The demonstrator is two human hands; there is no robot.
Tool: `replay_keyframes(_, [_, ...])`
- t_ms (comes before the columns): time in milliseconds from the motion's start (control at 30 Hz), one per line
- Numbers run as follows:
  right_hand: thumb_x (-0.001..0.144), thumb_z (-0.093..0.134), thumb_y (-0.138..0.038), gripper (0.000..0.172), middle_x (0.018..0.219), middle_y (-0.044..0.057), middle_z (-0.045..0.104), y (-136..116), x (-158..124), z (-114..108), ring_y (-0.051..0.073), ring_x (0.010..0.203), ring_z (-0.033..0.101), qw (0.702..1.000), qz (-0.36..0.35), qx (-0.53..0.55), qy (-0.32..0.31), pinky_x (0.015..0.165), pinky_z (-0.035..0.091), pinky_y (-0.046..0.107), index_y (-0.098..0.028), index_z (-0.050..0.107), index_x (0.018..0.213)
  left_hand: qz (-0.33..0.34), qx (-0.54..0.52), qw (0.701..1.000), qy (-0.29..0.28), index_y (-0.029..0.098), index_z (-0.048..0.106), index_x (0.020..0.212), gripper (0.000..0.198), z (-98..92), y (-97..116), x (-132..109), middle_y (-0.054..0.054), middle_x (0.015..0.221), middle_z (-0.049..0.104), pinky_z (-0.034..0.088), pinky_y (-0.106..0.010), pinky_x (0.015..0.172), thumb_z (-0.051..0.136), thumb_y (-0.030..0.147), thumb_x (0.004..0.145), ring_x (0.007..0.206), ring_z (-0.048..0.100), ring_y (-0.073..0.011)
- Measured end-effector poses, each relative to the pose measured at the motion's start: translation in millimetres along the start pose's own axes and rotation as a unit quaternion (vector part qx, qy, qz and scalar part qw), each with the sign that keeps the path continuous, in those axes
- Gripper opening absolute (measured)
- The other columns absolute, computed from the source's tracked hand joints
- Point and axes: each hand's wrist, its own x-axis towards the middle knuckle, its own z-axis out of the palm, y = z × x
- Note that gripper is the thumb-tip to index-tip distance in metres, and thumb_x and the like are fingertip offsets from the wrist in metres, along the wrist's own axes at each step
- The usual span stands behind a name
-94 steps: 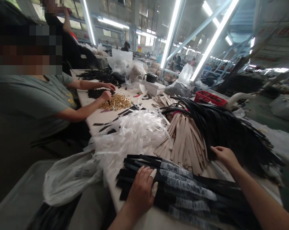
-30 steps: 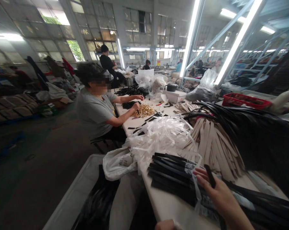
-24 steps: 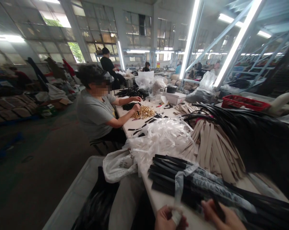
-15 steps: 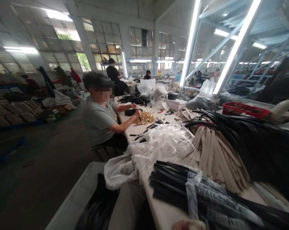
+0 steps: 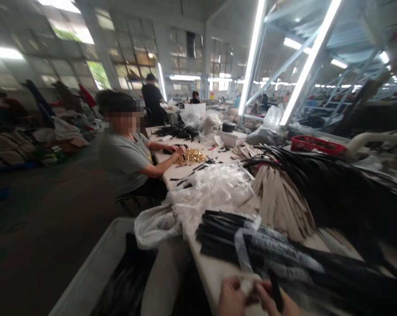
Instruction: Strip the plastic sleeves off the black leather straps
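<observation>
As the left grip is pinching translucent plastic ribbon, the right grip a black stick, crumpled white film is lying beyond.

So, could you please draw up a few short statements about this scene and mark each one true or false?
1. The right hand holds a slim dark object. True.
2. The left hand rests on the beige strips. False: the left hand is beside the right hand.
3. A white strip lies across the black strips. True.
4. The red basket is at the view's far left. False: the red basket is towards the right.
5. Gold-coloured pieces lie heaped near a co-worker's hand. True.
</observation>
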Motion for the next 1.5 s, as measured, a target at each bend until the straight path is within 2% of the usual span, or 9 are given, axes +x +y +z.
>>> replay_keyframes(33, [0.075,0.068,-0.063,0.04,0.072,0.007,0.068,7,-9,-3,0.027,0.073,0.066,1.0,0.022,0.003,0.006,0.064,0.055,0.035,-0.025,0.075,0.088,-0.008,-0.011,1.0,0.002,0.019,0.077,0.086,0.041,-0.9,-9,-8,-0.011,0.087,0.075,0.057,-0.04,0.075,0.092,0.042,0.056,0.086,0.071,-0.0299])
replay_keyframes(100, [0.082,0.058,-0.066,0.047,0.077,0.005,0.067,19,-24,-6,0.019,0.066,0.061,0.997,0.063,0.033,0.006,0.058,0.051,0.029,-0.022,0.072,0.089,-0.009,-0.042,0.999,-0.001,0.011,0.077,0.087,0.039,-0.4,-16,-16,-0.013,0.089,0.075,0.055,-0.033,0.079,0.089,0.039,0.062,0.08,0.071,-0.0225])
replay_keyframes(200, [0.092,0.044,-0.065,0.053,0.07,0.002,0.06,30,-32,2,0.01,0.051,0.049,0.989,0.099,0.099,-0.052,0.045,0.037,0.021,-0.018,0.068,0.089,-0.029,-0.069,0.997,-0.004,0.011,0.077,0.093,0.035,4.8,-9,-13,-0.014,0.099,0.075,0.053,-0.026,0.07,0.084,0.036,0.07,0.08,0.069,-0.0181])
replay_keyframes(300, [0.094,0.04,-0.065,0.055,0.057,-0.001,0.058,34,-29,12,0.008,0.039,0.042,0.986,0.093,0.104,-0.087,0.039,0.029,0.02,-0.015,0.064,0.092,-0.029,-0.06,0.998,-0.013,0.011,0.076,0.095,0.034,12.3,0,-9,-0.015,0.104,0.074,0.049,-0.022,0.061,0.081,0.038,0.074,0.081,0.068,-0.0176])
replay_keyframes(433, [0.094,0.037,-0.066,0.057,0.055,0.0,0.062,35,-25,15,0.009,0.036,0.046,0.995,0.071,0.046,-0.052,0.036,0.031,0.02,-0.014,0.062,0.095,-0.024,-0.032,0.999,-0.024,0.011,0.077,0.094,0.032,19.4,2,-15,-0.013,0.098,0.074,0.042,-0.017,0.052,0.079,0.037,0.076,0.076,0.066,-0.0154])
replay_keyframes(833, [0.097,0.035,-0.06,0.052,0.052,0.0,0.062,33,-24,11,0.008,0.032,0.045,0.997,0.071,-0.004,-0.03,0.033,0.028,0.018,-0.016,0.058,0.081,-0.034,-0.027,0.996,-0.073,0.006,0.076,0.1,0.037,14.4,2,-21,-0.017,0.098,0.074,0.049,-0.025,0.064,0.069,0.039,0.083,0.08,0.067,-0.0194])
replay_keyframes(1033, [0.097,0.036,-0.057,0.049,0.052,-0.001,0.063,30,-23,8,0.008,0.031,0.047,0.997,0.073,-0.011,-0.035,0.032,0.027,0.018,-0.016,0.06,0.087,-0.017,-0.023,0.997,-0.077,0.005,0.076,0.098,0.037,14.4,5,-20,-0.017,0.095,0.075,0.044,-0.025,0.06,0.071,0.038,0.081,0.07,0.064,-0.0167])
replay_keyframes(1200, [0.097,0.037,-0.058,0.049,0.051,-0.001,0.063,30,-23,8,0.008,0.031,0.047,0.997,0.071,-0.003,-0.025,0.032,0.028,0.017,-0.016,0.061,0.089,-0.008,-0.019,0.998,-0.061,0.005,0.077,0.094,0.038,14.7,5,-20,-0.016,0.09,0.075,0.046,-0.027,0.067,0.074,0.04,0.079,0.073,0.065,-0.0181])
replay_keyframes(1500, [0.095,0.037,-0.061,0.053,0.047,-0.002,0.059,39,-20,14,0.008,0.029,0.044,0.993,0.089,-0.003,-0.073,0.031,0.025,0.016,-0.015,0.06,0.088,-0.027,0.032,0.995,-0.085,0.005,0.077,0.091,0.038,10.6,5,-19,-0.011,0.074,0.071,0.034,-0.022,0.053,0.074,0.041,0.078,0.059,0.054,-0.0111])
